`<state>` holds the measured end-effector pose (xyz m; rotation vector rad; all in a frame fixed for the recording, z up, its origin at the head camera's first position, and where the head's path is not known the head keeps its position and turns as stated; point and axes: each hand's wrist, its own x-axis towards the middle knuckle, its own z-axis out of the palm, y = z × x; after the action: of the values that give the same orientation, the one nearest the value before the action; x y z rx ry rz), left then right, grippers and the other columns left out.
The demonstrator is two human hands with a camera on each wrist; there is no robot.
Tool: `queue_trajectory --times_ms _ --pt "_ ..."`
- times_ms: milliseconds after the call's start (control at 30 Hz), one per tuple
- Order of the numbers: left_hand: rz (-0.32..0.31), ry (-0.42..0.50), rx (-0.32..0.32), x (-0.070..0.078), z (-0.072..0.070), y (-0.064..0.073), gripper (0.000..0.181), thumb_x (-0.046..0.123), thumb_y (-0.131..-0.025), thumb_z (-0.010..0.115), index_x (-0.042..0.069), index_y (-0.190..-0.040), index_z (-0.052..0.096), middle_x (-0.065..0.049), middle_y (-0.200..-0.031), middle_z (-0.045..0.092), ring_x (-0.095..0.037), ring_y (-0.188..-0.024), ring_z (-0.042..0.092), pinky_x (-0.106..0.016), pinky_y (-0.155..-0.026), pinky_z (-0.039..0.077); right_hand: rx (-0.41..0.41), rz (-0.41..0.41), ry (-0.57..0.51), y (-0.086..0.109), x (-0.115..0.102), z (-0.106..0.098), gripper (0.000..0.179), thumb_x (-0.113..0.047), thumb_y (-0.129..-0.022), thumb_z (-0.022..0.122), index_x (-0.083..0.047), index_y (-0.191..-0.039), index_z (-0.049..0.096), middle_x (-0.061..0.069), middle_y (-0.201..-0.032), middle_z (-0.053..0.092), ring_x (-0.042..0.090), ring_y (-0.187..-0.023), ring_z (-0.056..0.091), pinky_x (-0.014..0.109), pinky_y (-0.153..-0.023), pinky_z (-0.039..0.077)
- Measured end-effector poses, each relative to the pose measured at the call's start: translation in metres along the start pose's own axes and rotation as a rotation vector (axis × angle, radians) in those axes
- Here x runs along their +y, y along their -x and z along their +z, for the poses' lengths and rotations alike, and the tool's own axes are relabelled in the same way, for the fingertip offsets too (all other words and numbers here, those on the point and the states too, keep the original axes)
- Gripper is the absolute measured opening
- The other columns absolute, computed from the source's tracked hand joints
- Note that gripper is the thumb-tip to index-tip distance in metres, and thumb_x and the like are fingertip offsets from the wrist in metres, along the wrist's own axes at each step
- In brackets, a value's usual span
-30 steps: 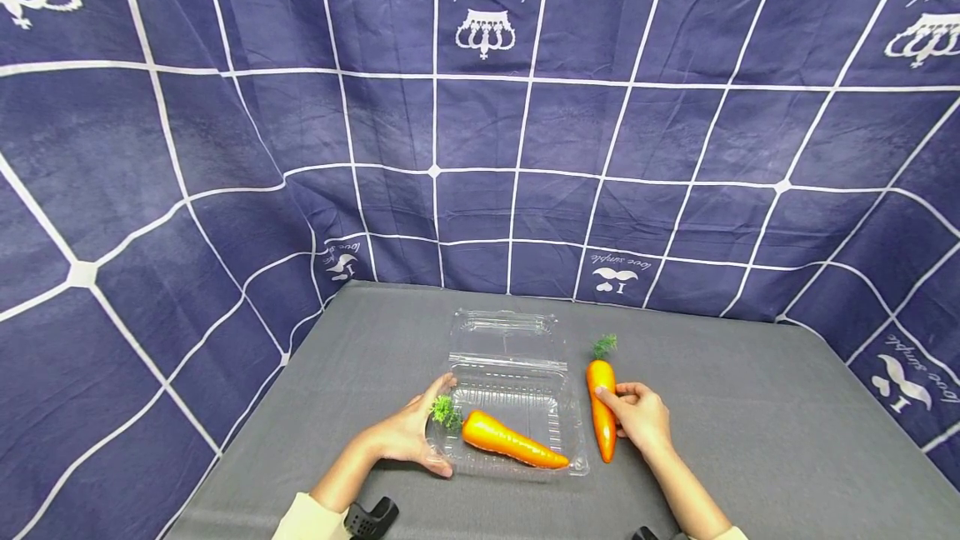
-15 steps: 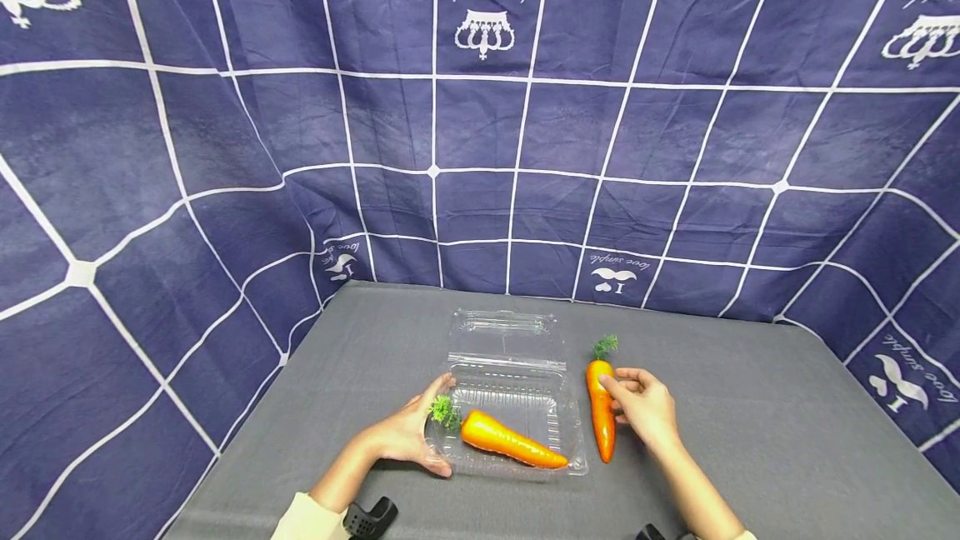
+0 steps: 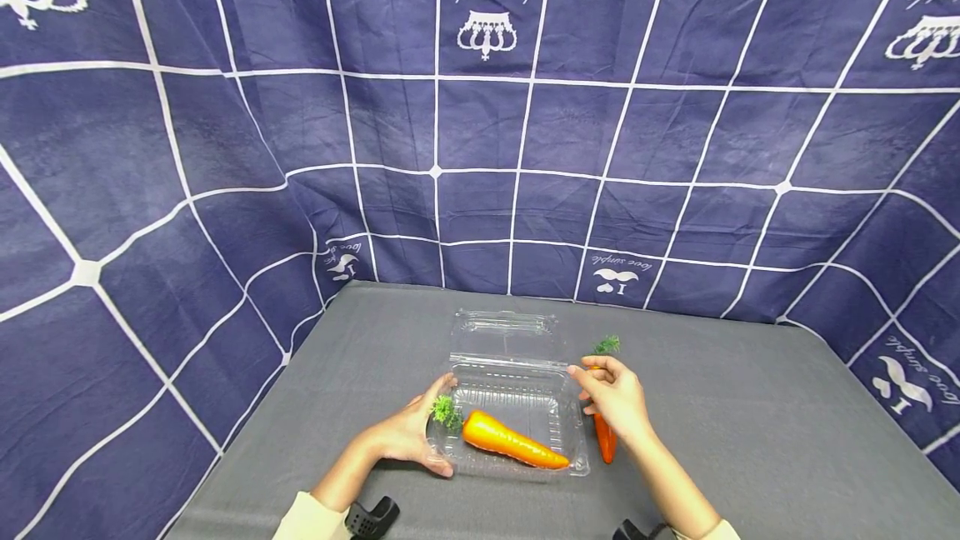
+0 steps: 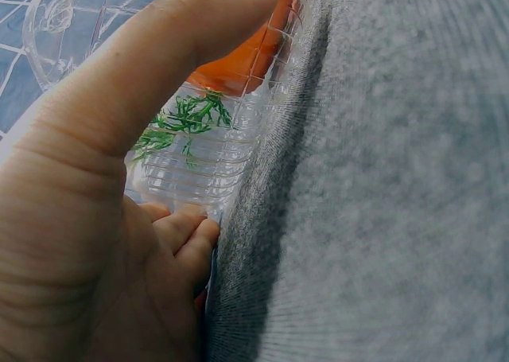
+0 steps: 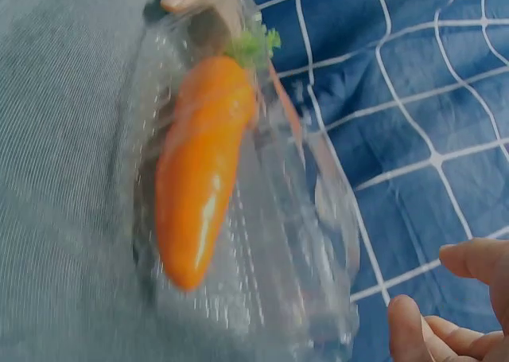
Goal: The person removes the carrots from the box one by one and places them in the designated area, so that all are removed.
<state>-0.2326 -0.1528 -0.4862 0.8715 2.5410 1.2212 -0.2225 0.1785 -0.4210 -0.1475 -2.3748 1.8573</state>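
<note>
A clear plastic clamshell container (image 3: 521, 411) lies with its lid (image 3: 504, 332) folded back. Inside it, one orange carrot (image 3: 512, 439) slants, its green leafy top (image 3: 446, 412) toward the left end. My left hand (image 3: 401, 437) grips that left end, the thumb along the near side and the fingers at the far side. My right hand (image 3: 619, 400) hovers at the container's right back corner, thumb and fingers apart with nothing between them. Beneath it, a second carrot (image 3: 606, 442) lies on the grey cloth, its middle hidden by the hand.
Grey cloth (image 3: 750, 423) covers the table. A dark blue curtain (image 3: 480, 123) with white grid lines hangs behind it and along both sides. A black band (image 3: 371, 517) sits at the left wrist.
My right hand has let go of the carrot outside the container and moved left and away from me, up over it. The left hand and container stay put.
</note>
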Motion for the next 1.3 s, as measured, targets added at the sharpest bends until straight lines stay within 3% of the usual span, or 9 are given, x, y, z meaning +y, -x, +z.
queue_trajectory --times_ms 267,467,700,833,1033,1300 --pt "0.007 -0.01 0.008 0.001 0.001 0.001 0.131 0.032 -0.055 0.096 0.002 -0.153 0.013 -0.013 -0.155 0.029 -0.038 -0.134 0.033 -0.058 -0.106 0.028 -0.094 -0.042 -0.049 0.006 -0.007 0.025 0.038 -0.011 -0.087 0.073 0.008 -0.116 0.059 0.013 -0.086 0.067 0.03 -0.068 0.065 0.031 -0.054 0.056" --pt "0.018 -0.004 0.002 0.002 0.001 0.0 0.131 0.031 -0.056 0.096 0.002 -0.153 0.013 -0.014 -0.155 0.028 -0.037 -0.136 0.031 -0.058 -0.108 0.026 -0.172 -0.075 -0.039 0.01 -0.009 0.04 0.037 -0.01 -0.087 0.073 0.007 -0.116 0.06 0.007 -0.083 0.063 0.029 -0.07 0.065 0.032 -0.056 0.056" --pt "0.006 -0.012 0.001 0.002 0.001 -0.001 0.132 0.034 -0.056 0.096 0.003 -0.153 0.012 -0.013 -0.156 0.029 -0.037 -0.136 0.031 -0.058 -0.108 0.026 -0.312 -0.147 0.084 0.009 -0.001 0.057 0.045 -0.018 -0.084 0.076 0.007 -0.118 0.06 0.004 -0.083 0.065 0.02 -0.068 0.063 0.036 -0.055 0.056" --pt "-0.002 -0.009 -0.003 0.002 0.0 0.0 0.132 0.034 -0.056 0.096 0.004 -0.153 0.012 -0.013 -0.156 0.028 -0.037 -0.136 0.031 -0.058 -0.108 0.026 -0.387 -0.195 0.177 0.008 0.006 0.064 0.045 -0.021 -0.082 0.077 0.007 -0.114 0.061 0.001 -0.082 0.065 0.016 -0.068 0.062 0.033 -0.056 0.054" --pt "-0.005 -0.004 -0.004 0.001 0.0 -0.001 0.132 0.034 -0.057 0.095 0.003 -0.153 0.011 -0.013 -0.156 0.029 -0.036 -0.136 0.031 -0.058 -0.108 0.026 -0.434 -0.234 0.28 0.007 0.014 0.07 0.041 -0.025 -0.08 0.078 0.003 -0.108 0.065 -0.004 -0.078 0.066 0.01 -0.068 0.061 0.024 -0.061 0.048" --pt "0.003 -0.009 0.001 0.0 0.0 0.0 0.131 0.035 -0.056 0.096 0.005 -0.154 0.013 -0.012 -0.155 0.03 -0.034 -0.136 0.032 -0.057 -0.108 0.026 -0.507 -0.228 0.315 0.009 0.017 0.072 0.039 -0.026 -0.077 0.08 -0.001 -0.103 0.067 -0.005 -0.077 0.065 0.011 -0.071 0.058 0.025 -0.063 0.046"
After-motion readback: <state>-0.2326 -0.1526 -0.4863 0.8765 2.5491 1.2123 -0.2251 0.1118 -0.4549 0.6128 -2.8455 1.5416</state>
